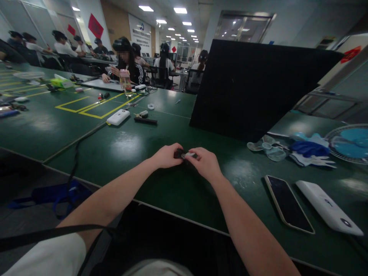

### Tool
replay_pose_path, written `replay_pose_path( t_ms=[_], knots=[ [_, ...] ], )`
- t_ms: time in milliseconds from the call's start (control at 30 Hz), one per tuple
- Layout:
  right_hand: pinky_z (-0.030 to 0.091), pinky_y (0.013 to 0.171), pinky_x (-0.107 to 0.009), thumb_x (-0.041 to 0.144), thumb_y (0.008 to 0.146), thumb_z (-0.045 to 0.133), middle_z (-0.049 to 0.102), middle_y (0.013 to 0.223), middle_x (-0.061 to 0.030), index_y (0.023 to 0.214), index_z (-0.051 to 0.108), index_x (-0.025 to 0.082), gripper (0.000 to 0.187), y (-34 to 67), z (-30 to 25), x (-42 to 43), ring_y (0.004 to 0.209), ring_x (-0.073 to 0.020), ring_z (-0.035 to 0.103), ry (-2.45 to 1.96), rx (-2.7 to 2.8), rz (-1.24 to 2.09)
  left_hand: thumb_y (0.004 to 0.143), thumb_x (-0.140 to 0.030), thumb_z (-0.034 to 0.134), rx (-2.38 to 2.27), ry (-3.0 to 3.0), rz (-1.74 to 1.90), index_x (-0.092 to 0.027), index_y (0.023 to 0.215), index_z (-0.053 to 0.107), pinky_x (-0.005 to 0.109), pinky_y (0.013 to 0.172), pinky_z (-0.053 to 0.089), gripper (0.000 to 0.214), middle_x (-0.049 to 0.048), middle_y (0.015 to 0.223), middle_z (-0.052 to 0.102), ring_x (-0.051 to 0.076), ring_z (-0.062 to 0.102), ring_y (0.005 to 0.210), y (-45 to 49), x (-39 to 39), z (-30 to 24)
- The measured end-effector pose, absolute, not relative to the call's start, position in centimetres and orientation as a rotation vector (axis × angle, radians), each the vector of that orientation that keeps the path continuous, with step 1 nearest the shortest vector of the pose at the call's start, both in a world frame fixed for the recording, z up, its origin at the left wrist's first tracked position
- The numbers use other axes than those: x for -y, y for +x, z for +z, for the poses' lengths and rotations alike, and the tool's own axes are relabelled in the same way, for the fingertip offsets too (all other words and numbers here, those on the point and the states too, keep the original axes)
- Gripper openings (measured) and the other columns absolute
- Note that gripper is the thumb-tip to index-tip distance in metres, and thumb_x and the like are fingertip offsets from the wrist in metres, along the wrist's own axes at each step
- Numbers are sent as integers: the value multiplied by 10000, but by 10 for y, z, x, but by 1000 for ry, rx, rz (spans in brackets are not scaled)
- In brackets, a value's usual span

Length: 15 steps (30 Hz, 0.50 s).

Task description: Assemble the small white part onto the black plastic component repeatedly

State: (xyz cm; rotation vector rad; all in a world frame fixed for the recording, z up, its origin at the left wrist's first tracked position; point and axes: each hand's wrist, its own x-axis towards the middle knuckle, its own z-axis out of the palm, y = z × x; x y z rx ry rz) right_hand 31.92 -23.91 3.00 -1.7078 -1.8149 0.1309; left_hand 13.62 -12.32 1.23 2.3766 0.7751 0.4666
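Observation:
Just above the green tabletop, my two hands meet in front of me. My left hand is closed, its thumb and fingers pinching a small dark piece. From the other side my right hand pinches a small silvery-grey piece between thumb and fingers. The two pieces touch or lie very close together; I cannot tell whether they are joined. A round grey spot shows where they meet. Fingers hide much of both, so their exact kind is unclear.
A large black panel leans at the right back. On the right lie a phone, a white power bank, gloves and a fan. Farther off are another white device, a black bar, a bottle and a seated person.

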Motion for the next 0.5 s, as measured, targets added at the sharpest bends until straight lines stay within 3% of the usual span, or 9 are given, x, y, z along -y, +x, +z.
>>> replay_pose_path(
  t_ms=[167, 500],
  knots=[
    [538, 691, -342, 378, 941, 596, 707, 1111, -74, 1178, 668, 222, 292, 319, 34, 242, 829, -198, 671, -1724, 1832, 42, 772, -376, 695, -788, 2378, 452, -222, 1228, 568, 352, 762, 534, 498, 48, 1006, 731, 225, 705, 867, 136, 124, 14],
    [551, 833, -391, 279, 942, 562, 714, 1190, -51, 1217, 667, 251, 296, 320, 42, 245, 1026, -236, 679, -1779, 1982, 1, 752, -370, 706, -795, 2362, 445, -238, 1201, 577, 352, 767, 537, 486, 37, 992, 729, 218, 703, 855, 138, 122, 10]
  ],
)
